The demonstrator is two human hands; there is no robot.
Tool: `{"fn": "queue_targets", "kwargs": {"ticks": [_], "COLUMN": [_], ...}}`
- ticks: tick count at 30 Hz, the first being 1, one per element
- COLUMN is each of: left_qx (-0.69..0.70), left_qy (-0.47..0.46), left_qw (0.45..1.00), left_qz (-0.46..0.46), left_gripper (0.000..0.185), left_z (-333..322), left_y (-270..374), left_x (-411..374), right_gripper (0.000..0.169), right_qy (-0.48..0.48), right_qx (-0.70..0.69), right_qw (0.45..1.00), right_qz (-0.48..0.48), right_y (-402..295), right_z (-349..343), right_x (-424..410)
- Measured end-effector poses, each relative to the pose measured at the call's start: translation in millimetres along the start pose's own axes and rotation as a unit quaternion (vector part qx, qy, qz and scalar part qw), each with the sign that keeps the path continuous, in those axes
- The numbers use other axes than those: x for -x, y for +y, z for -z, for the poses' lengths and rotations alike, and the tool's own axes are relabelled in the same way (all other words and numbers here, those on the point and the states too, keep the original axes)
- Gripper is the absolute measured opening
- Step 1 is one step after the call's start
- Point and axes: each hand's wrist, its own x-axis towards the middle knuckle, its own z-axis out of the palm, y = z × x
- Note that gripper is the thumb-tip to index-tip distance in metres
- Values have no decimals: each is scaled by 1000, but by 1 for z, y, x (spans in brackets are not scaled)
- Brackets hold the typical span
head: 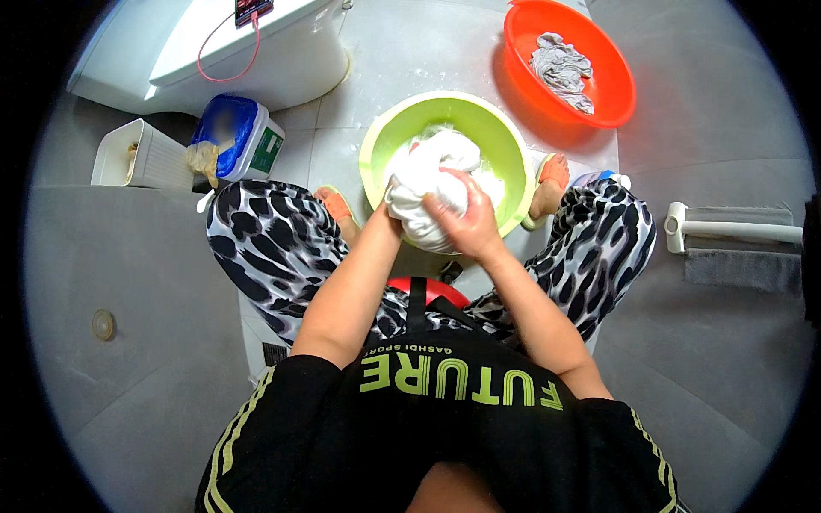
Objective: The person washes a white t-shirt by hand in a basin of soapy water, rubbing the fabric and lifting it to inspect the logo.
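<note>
A bunched wet white cloth point(423, 192) is held between my two hands over the near part of a light green plastic basin point(507, 128). My right hand point(471, 215) grips it from the right, thumb and fingers spread over its folds. On the left side, my left hand point(392, 215) holds the cloth from beneath; its fingers are mostly hidden by the fabric. More white cloth and some suds lie in the basin under the bundle.
A red-orange basin point(616, 70) with a grey cloth point(561, 70) stands at the upper right. Upper left are a white toilet point(301, 58), a phone point(253, 9) on a pink cable, a blue-lidded tub point(256, 138) and a white bin point(160, 157). A towel rail point(737, 229) is at right.
</note>
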Motion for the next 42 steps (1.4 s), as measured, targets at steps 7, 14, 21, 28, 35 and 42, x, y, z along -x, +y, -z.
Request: {"fn": "queue_targets", "kwargs": {"ticks": [7,14,21,28,35,42], "left_qx": [-34,-299,-104,-241,-37,-156], "left_qy": [209,186,104,275,203,261], "left_qw": [977,935,989,927,977,951], "left_qz": [32,-42,7,-81,46,-51], "left_gripper": [34,29,29,60,57,29], "left_z": [14,-24,-23,-26,-14,9], "left_y": [0,-1,-2,-7,-11,-16], "left_x": [-4,-5,-1,-6,10,1], "right_gripper": [44,42,55,38,48,44], "right_qy": [62,77,-60,47,29,56], "right_qx": [-412,-413,-597,-414,-427,-386], "right_qw": [871,870,767,899,886,897], "right_qz": [-260,-257,-229,-134,-179,-209], "right_y": [51,150,89,100,116,128], "right_z": [5,13,20,14,8,-3], "right_x": [-22,-35,-32,-49,-49,-47]}}
